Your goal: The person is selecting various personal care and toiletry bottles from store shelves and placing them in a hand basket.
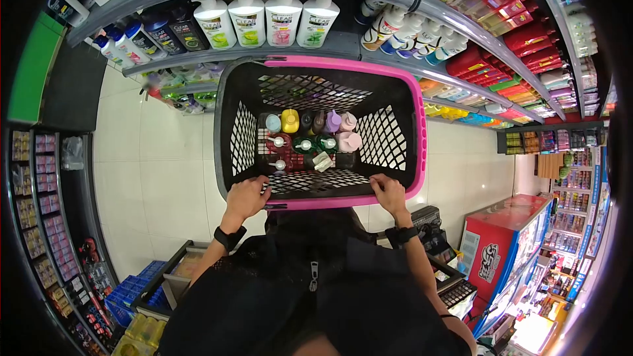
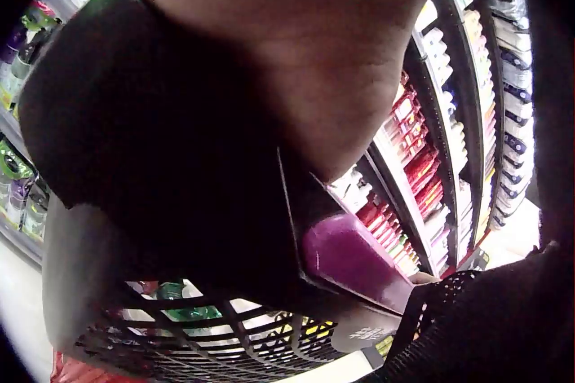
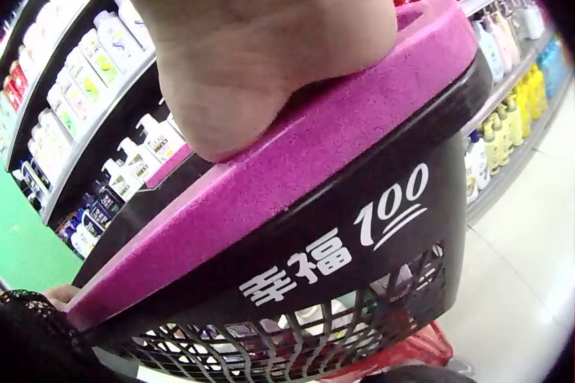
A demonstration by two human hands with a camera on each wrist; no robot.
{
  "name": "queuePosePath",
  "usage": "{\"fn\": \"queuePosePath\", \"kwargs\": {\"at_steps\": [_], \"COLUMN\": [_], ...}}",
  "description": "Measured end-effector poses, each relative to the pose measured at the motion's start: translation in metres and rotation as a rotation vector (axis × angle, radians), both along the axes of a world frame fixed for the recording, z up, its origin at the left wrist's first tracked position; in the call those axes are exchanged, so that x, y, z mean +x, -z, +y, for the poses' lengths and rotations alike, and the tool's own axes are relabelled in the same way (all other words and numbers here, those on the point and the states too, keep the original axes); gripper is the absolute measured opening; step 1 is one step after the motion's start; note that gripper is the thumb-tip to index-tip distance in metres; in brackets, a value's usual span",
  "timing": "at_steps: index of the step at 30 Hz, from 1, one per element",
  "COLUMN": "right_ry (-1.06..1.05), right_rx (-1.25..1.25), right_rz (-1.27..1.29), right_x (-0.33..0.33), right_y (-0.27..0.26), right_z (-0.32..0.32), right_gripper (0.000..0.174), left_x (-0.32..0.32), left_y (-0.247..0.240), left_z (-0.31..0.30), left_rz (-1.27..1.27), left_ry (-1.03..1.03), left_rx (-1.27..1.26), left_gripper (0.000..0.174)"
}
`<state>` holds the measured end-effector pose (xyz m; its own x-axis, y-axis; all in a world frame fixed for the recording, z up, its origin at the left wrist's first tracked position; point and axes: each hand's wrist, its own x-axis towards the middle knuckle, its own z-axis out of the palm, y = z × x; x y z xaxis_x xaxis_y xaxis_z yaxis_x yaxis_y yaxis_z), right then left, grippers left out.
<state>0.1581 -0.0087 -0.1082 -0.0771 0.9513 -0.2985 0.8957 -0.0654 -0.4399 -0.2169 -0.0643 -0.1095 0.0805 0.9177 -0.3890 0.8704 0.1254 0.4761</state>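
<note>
A black shopping basket [image 1: 422, 138] with a pink rim is in front of the person's body in the head view. My left hand [image 1: 246, 199] grips its near rim at the left. Farther right on that same rim, my right hand [image 1: 390, 194] holds on, the heel of the hand [image 3: 234, 105] over the pink edge in the right wrist view. Inside stand several pump bottles, among them a yellow bottle [image 1: 290, 121], a purple bottle [image 1: 333, 120], a pink bottle [image 1: 349, 142] and a green bottle [image 1: 304, 145]. A small pale item [image 1: 322, 161] lies tilted near them.
Beyond the basket runs a curved shelf [image 1: 264, 54] with white pump bottles [image 1: 283, 20]. Red packs [image 1: 471, 66] fill the shelves at right. A red freezer [image 1: 494, 244] stands behind on the right, a blue crate [image 1: 132, 293] behind on the left. Tiled floor [image 1: 158, 165] shows on both sides.
</note>
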Motion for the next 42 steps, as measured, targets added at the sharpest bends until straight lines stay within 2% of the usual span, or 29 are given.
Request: {"fn": "queuePosePath", "kwargs": {"at_steps": [4,10,30,33,35,36,38,39,40,42], "right_ry": [-0.01,-0.014,0.044,0.006,-0.137,-0.137,-0.286,-0.287,-0.332,-0.377], "right_rx": [0.069,0.116,-0.014,-0.124,-0.265,-0.27,-0.344,-0.346,-0.303,-0.262], "right_rz": [-0.033,-0.06,-0.148,-0.157,0.071,0.077,0.135,0.143,0.15,0.165], "right_x": [0.0,-0.002,-0.011,-0.002,0.006,0.008,0.01,0.011,0.011,0.009], "right_y": [0.008,0.013,0.009,0.011,0.02,0.022,0.025,0.027,0.029,0.031], "right_z": [-0.003,-0.009,0.01,0.02,0.032,0.039,0.053,0.059,0.064,0.079], "right_gripper": [0.022,0.022,0.015,0.018,0.024,0.024,0.03,0.03,0.03,0.031], "left_x": [-0.001,-0.004,-0.001,0.005,0.004,0.002,0.001,0.003,0.005,0.007], "left_y": [0.001,0.006,-0.004,-0.003,-0.003,0.002,0.016,0.009,0.011,0.018], "left_z": [-0.004,-0.009,0.007,0.013,0.016,0.018,0.021,0.026,0.029,0.034], "left_rz": [-0.022,-0.032,-0.051,-0.028,-0.015,-0.009,-0.129,-0.089,-0.082,-0.004], "left_ry": [-0.069,-0.056,-0.14,-0.145,-0.128,-0.127,-0.029,0.025,0.025,0.167], "left_rx": [0.094,0.187,0.089,0.047,-0.027,-0.033,-0.072,-0.158,-0.161,-0.154], "left_gripper": [0.021,0.02,0.025,0.025,0.03,0.03,0.036,0.04,0.04,0.043]}}
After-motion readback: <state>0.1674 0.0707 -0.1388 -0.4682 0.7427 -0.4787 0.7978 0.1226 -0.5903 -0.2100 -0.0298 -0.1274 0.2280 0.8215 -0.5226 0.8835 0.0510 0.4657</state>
